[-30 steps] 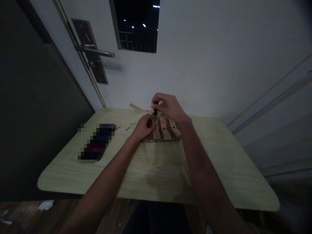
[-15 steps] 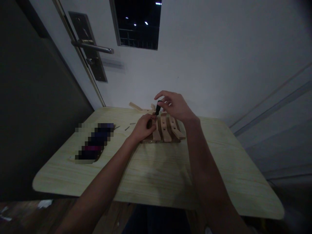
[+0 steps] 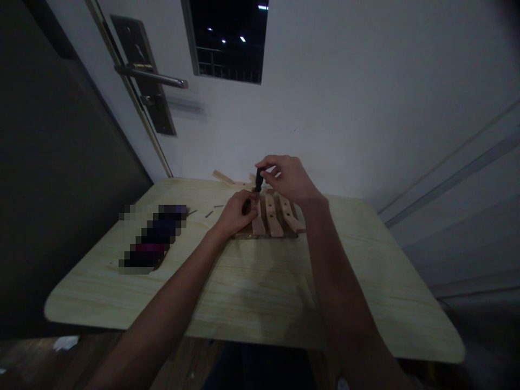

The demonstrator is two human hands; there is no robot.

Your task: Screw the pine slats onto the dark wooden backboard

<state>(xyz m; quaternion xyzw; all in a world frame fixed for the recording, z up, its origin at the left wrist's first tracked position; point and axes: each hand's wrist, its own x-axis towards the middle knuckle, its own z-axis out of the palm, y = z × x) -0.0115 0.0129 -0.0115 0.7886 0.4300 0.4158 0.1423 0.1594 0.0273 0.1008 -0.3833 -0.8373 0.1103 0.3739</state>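
My right hand (image 3: 289, 177) pinches the black handle of a screwdriver (image 3: 259, 180) between thumb and fingers. The screwdriver stands nearly upright, its tip down at the leftmost wooden piece (image 3: 259, 225). Around the upper part of that piece, my left hand (image 3: 235, 212) is closed, thumb and forefinger on either side of the tip. Any screw under the tip is too small to make out. A middle wooden piece (image 3: 273, 219) and a right wooden piece (image 3: 290, 218), both bent and with dark holes, lie beside it on a brown board (image 3: 242, 236).
Another bent wooden piece (image 3: 222, 176) lies at the table's back edge, against the white door (image 3: 345, 108). Loose screws (image 3: 209, 214) rest left of my left hand. A dark, pixelated object (image 3: 156, 235) sits on the table's left side. A door handle (image 3: 158, 78) juts out above.
My right forefinger, raised off the screwdriver before, now rests at the top of its handle. The screwdriver stands a little more upright. My left hand keeps its place on the wooden piece.
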